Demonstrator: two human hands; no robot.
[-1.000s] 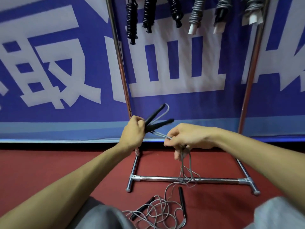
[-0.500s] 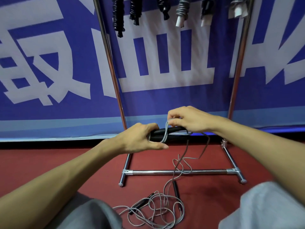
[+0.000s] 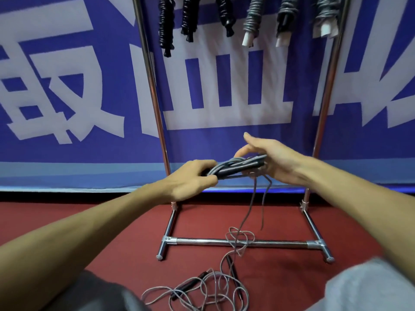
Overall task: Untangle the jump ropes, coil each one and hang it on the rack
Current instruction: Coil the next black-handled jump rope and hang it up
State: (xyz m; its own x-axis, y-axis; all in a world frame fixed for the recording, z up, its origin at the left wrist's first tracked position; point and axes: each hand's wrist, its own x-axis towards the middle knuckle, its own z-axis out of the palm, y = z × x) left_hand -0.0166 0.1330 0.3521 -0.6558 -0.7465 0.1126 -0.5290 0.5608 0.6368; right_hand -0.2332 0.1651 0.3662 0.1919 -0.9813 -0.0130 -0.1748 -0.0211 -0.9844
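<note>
My left hand (image 3: 193, 179) grips the two black handles (image 3: 233, 169) of a grey jump rope, held side by side and level in front of the rack. Several turns of grey cord (image 3: 226, 165) lie over the handles. My right hand (image 3: 272, 161) is at the handles' far end with its fingers stretched out, the cord passing under its palm. Two strands of cord (image 3: 251, 205) hang from there down to the floor. A second tangled rope (image 3: 202, 290) with black handles lies on the red floor between my knees.
The chrome rack (image 3: 242, 241) stands against a blue and white banner (image 3: 67, 86). Several coiled ropes, black ones (image 3: 167, 25) and grey ones (image 3: 252, 21), hang from its top. My knees (image 3: 363, 288) fill the lower corners.
The handles went from pointing up and apart to lying level together. More cord turns are on them now. My right hand opened its fingers and moved up to the right.
</note>
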